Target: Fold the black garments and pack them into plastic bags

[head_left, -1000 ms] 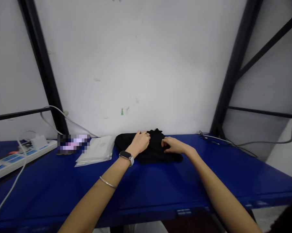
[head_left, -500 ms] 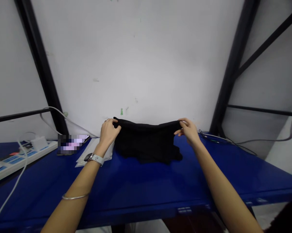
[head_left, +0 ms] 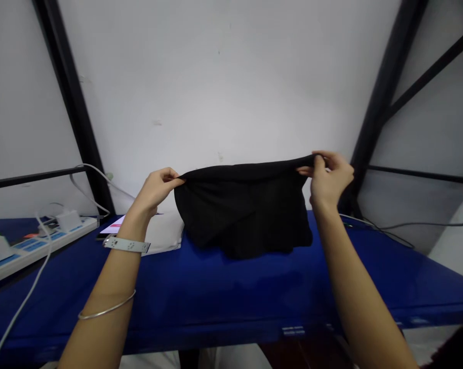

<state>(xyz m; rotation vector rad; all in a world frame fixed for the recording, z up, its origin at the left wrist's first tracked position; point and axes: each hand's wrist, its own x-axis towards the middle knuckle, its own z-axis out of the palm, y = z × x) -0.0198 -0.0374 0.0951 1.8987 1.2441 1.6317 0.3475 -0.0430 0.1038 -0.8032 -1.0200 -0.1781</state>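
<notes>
A black cloth garment point(head_left: 241, 210) hangs from my two hands, its lower part still resting on the blue table top point(head_left: 231, 292). My left hand point(head_left: 156, 188) pinches its upper left corner between thumb and fingers. My right hand point(head_left: 327, 179) grips the opposite end of the top edge, higher up. The cloth sags a little between them. Its folds are too dark to show what kind of garment it is. Behind my left wrist lies a white packet point(head_left: 164, 233), partly hidden by the forearm.
A white power strip point(head_left: 35, 246) with a plugged-in charger point(head_left: 67, 221) lies at the table's left, with white cables trailing off. A phone point(head_left: 112, 226) lies near it. Black steel uprights stand against the white wall. Dark cables lie at the back right.
Both hands have lifted the cloth higher and spread further apart, pulling it wider. My right hand has moved up and to the right. The view has tilted slightly.
</notes>
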